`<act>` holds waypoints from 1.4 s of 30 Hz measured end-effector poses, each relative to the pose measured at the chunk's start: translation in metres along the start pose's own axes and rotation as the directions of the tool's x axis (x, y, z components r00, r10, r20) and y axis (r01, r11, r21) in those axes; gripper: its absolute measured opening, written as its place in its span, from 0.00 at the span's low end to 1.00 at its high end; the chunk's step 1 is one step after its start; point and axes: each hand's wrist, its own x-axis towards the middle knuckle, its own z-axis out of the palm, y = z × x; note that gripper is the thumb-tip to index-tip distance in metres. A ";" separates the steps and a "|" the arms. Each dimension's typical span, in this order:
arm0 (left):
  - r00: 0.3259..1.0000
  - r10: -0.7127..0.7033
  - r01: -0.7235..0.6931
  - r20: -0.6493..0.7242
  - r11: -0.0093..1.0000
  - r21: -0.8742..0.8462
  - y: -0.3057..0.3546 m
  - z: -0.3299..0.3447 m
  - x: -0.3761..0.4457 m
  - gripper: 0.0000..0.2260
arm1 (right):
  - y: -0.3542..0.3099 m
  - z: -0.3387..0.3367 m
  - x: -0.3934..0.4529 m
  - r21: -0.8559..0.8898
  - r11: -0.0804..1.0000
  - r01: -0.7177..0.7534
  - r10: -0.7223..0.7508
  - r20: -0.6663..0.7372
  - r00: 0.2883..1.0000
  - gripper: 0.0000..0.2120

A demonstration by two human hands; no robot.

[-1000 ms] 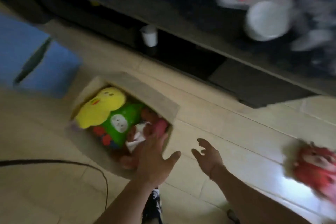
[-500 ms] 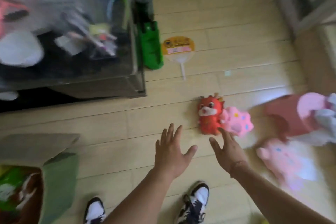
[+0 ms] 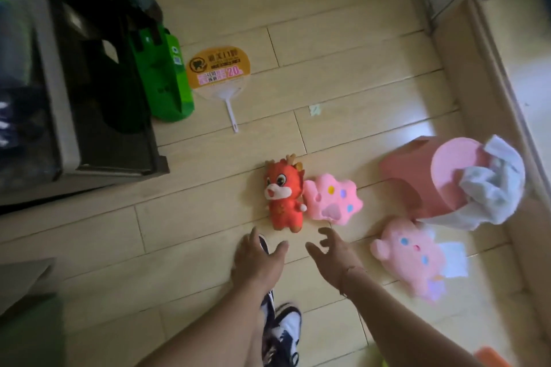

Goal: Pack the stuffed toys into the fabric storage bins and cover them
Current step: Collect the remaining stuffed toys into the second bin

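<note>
Both hands reach out over the wooden floor [image 3: 208, 217] with nothing in them. The left hand [image 3: 258, 262] is spread, fingers straight and thumb out; the right hand [image 3: 334, 259] is open too, its fingers loosely hooked, its grip not yet on anything. Just beyond their fingertips, at about 12 o'clock from the hands, a red dragon toy [image 3: 283, 192] lies on its back on the floor. Touching its side, toward 3 o'clock, is a pink paw-shaped plush [image 3: 332, 197]. A pink bear plush [image 3: 410, 256] lies farther out at 3 o'clock from the right hand, near a pink stool [image 3: 417, 182] tipped on its side with a pale cloth [image 3: 492, 188] draped over it.

At the frame's 8 o'clock edge, a grey-green fabric bin [image 3: 26, 307] shows only as a blurred corner; what it holds cannot be told from here, nor whether it has any cover on.

By my reading, the packing is only partly done. At least three stuffed toys are out on the floor, well apart from the bin, and each must be picked up and carried over to it. The covering step looks not yet begun. The dragon, nearest both hands, seems the likely next pick.

An orange paper fan [image 3: 219, 70] and a green bag [image 3: 162, 74] lie at 11 o'clock beside a dark cabinet [image 3: 98, 98]; neither looks part of the job.
</note>
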 end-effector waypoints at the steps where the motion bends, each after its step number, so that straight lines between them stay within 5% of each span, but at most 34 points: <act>1: 1.000 0.011 -0.011 0.005 1.000 -0.003 0.008 0.002 0.010 0.37 | -0.002 -0.001 0.015 -0.038 0.999 0.000 0.000 -0.001 1.000 0.27; 9: 0.999 -0.039 0.039 -0.006 0.999 0.022 0.022 0.018 0.113 0.39 | -0.014 0.028 0.147 -0.181 0.979 -0.099 0.092 -0.046 0.995 0.18; 14: 0.986 -0.090 0.096 -0.138 0.995 0.037 0.001 0.013 0.139 0.34 | -0.008 0.058 0.203 -0.330 0.942 0.052 -0.053 0.006 0.999 0.13; 18: 0.972 -0.183 0.173 -0.148 0.982 -0.072 -0.019 0.006 0.124 0.34 | -0.010 0.061 0.180 -0.032 0.992 0.124 -0.125 -0.029 0.992 0.08; 21: 0.976 -0.186 0.142 -0.115 0.940 -0.311 -0.017 -0.003 0.087 0.41 | -0.009 0.030 0.120 0.174 0.966 0.191 -0.182 -0.069 0.981 0.08; 24: 0.974 -0.131 0.224 0.186 0.701 -0.677 0.009 -0.030 0.019 0.43 | -0.013 -0.019 0.047 0.376 0.896 0.237 -0.256 0.000 0.967 0.09; 27: 0.895 0.235 0.252 0.378 0.434 -0.865 0.025 -0.073 -0.046 0.38 | -0.037 -0.064 -0.018 0.489 0.842 0.227 -0.330 0.135 0.934 0.08; 30: 0.874 0.407 0.117 0.264 0.351 -0.929 0.037 -0.114 -0.102 0.38 | -0.074 -0.088 -0.065 0.420 0.835 0.355 -0.450 0.152 0.880 0.09; 34: 0.946 0.304 0.046 0.114 0.223 -0.974 0.012 -0.159 -0.137 0.47 | -0.129 -0.077 -0.102 0.474 0.750 0.461 -0.581 0.140 0.802 0.30; 37: 0.968 0.250 0.001 0.035 0.136 -0.991 -0.038 -0.190 -0.157 0.50 | -0.170 -0.030 -0.125 0.435 0.745 0.507 -0.653 0.318 0.687 0.45; 42: 0.987 0.145 -0.056 -0.068 -0.084 -0.995 -0.170 -0.242 -0.179 0.49 | -0.227 0.106 -0.179 0.272 0.782 0.561 -0.618 0.457 0.640 0.43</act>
